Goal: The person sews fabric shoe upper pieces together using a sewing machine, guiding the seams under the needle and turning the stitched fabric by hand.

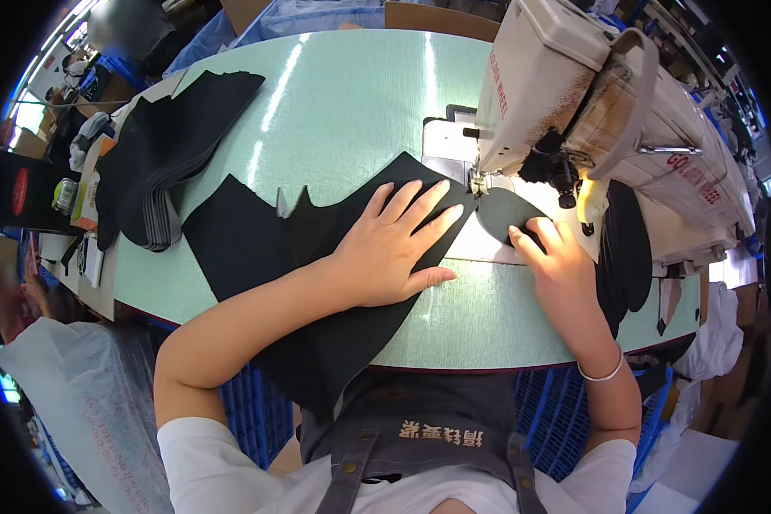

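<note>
Under the lit needle area of a white sewing machine (540, 77), a large black fabric piece (240, 227) meets a smaller rounded dark grey piece (504, 212) at the presser foot (478, 180). My left hand (398, 244) lies flat on the large piece with its fingers spread, just left of the foot. Part of that piece hangs over the table's front edge toward my apron. At the right, my right hand (552, 253) has its fingers bent, with thumb and fingertips gripping the edge of the rounded piece.
A stack of cut black fabric pieces (158, 163) rests at the left of the pale green table (343, 103). More black rounded pieces (627, 248) hang right of the machine. Blue crates (257, 411) stand below the front edge, and a plastic-wrapped bundle (86, 403) is at the lower left.
</note>
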The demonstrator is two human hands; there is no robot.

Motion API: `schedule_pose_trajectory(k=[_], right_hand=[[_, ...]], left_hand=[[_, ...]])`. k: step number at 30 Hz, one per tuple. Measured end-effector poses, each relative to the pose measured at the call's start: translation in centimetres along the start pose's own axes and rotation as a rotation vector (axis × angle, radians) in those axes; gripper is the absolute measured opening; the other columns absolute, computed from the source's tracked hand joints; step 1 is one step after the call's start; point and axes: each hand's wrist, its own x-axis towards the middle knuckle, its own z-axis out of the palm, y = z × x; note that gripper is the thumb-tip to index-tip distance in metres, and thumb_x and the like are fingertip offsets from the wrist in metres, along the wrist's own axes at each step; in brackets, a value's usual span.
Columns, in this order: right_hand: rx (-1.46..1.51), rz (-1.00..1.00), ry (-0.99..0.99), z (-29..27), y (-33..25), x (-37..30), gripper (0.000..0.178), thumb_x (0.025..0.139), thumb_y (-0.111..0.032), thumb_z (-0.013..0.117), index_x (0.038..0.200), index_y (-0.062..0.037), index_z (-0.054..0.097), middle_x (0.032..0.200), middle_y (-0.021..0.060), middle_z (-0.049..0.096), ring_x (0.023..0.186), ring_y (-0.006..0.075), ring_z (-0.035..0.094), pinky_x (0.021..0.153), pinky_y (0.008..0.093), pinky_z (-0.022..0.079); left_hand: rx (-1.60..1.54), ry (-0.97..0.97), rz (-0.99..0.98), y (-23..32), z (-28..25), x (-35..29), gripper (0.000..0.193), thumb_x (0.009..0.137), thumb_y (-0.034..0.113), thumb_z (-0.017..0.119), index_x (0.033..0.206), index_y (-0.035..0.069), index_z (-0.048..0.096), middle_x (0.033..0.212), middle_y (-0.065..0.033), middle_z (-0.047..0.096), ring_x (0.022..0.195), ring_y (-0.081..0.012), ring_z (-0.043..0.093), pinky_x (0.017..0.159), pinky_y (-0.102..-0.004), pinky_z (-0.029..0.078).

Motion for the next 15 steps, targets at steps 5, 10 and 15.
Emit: schedule_pose_trajectory(k=[5,10,15], right_hand=[[0.026,-0.023,-0.019,-0.8,-0.1,-0.2,0.035,0.072,-0.008,0.066,0.107,-0.0088,0.067,0.105,0.0081,0.059,0.092,0.0228,0.058,0.066,0.0302,0.052],[0.049,-0.008,-0.017,-0.4,-0.1,0.0,0.035,0.072,-0.008,0.065,0.107,-0.0075,0.066,0.105,0.0085,0.059,0.094,0.023,0.058,0.069,0.0313,0.051],[0.091,-0.109,0.009,-0.3,-0.6,1.1,0.042,0.071,-0.007,0.061,0.112,-0.0013,0.063,0.093,0.0073,0.057,0.085,0.0221,0.057,0.067,0.0319,0.049]], left_hand=[[-0.076,-0.133,0.01,-0.8,-1.3,-0.5,0.073,0.088,0.054,0.054,0.144,0.01,0.038,0.151,-0.0136,0.03,0.141,-0.0344,0.024,0.113,-0.0562,0.017],[-0.071,-0.154,0.022,-0.9,-1.3,-0.5,0.074,0.087,0.058,0.052,0.145,0.013,0.037,0.152,-0.0114,0.031,0.141,-0.0336,0.024,0.111,-0.061,0.015],[-0.05,-0.156,0.02,0.3,-1.0,-0.5,0.078,0.085,0.061,0.052,0.145,0.013,0.037,0.152,-0.0109,0.03,0.141,-0.0327,0.025,0.11,-0.0613,0.016]])
